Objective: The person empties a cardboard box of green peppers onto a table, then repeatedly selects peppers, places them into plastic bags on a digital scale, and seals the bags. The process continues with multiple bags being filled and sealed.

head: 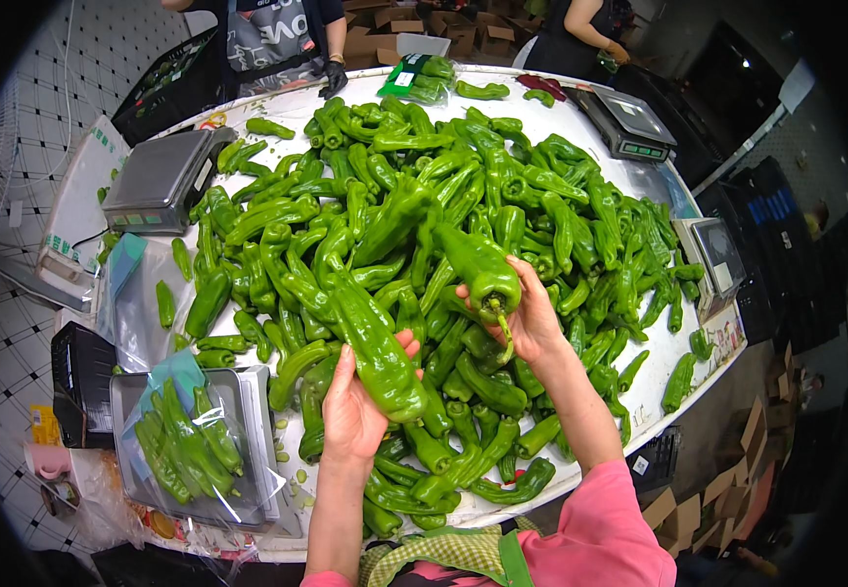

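Observation:
My left hand (358, 411) holds a long green pepper (376, 359), its blunt end towards me. A second green pepper (479, 268), its curled stem pointing down at me, is gripped in my right hand (530, 315). Both hands are just above a large heap of green peppers (424, 183) spread over a white table (493, 506). To the left of my left hand, a clear plastic bag (189, 440) with several peppers in it rests on the tray of a weighing scale (255, 411).
More scales stand at the far left (163, 176), far right (625, 121) and right edge (710, 257). A filled pepper pack (424, 79) lies at the back, near a person's gloved hand (333, 77). Flat plastic bags (148, 301) lie at left; cardboard boxes (688, 513) are on the floor.

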The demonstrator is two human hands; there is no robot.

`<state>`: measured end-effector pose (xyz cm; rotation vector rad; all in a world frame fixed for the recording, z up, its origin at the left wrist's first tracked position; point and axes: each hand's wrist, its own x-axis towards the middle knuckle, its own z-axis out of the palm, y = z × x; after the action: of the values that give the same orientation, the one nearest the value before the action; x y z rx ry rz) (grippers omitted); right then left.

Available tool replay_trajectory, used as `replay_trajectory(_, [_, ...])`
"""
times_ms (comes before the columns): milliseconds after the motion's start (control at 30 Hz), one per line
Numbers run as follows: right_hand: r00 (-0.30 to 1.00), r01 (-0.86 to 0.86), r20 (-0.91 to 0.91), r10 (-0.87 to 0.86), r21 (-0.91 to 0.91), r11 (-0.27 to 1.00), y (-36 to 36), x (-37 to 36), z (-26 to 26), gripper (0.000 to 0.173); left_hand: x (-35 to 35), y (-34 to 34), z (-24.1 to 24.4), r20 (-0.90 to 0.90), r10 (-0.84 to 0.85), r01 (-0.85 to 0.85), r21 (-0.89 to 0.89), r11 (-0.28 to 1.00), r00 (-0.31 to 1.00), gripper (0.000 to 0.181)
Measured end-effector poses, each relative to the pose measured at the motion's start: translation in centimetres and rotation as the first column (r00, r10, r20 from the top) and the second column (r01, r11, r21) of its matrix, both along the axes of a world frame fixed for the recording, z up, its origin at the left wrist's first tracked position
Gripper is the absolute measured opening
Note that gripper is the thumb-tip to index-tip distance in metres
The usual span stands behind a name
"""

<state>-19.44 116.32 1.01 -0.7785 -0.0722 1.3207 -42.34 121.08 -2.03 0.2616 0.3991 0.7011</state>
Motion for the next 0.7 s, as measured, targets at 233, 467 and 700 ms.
replay_trajectory(233, [0.996, -0.009, -0.087, 0.002, -0.080, 0.997, 0.0, -0.2, 0.1, 0.052, 0.4, -0.8, -0.8, -0.056, -0.029, 0.031, 0.035, 0.999, 0.998, 0.039])
replay_trajectory(467, [0.938, -0.193, 0.275, 0.210, -0.088, 0.977, -0.8, 0.1, -1.9, 0.050, 0.2, -1.1, 0.0, -0.172, 0.011, 0.013, 0.139, 0.990, 0.985, 0.049])
replay_trajectory(700, [-0.044, -0.204, 0.982, 0.185, -0.191, 0.960, -2.1, -3.2, -1.3, 0.063, -1.6, 0.4, 0.8, -0.161, 0.130, -0.112, 0.113, 0.987, 0.978, 0.044])
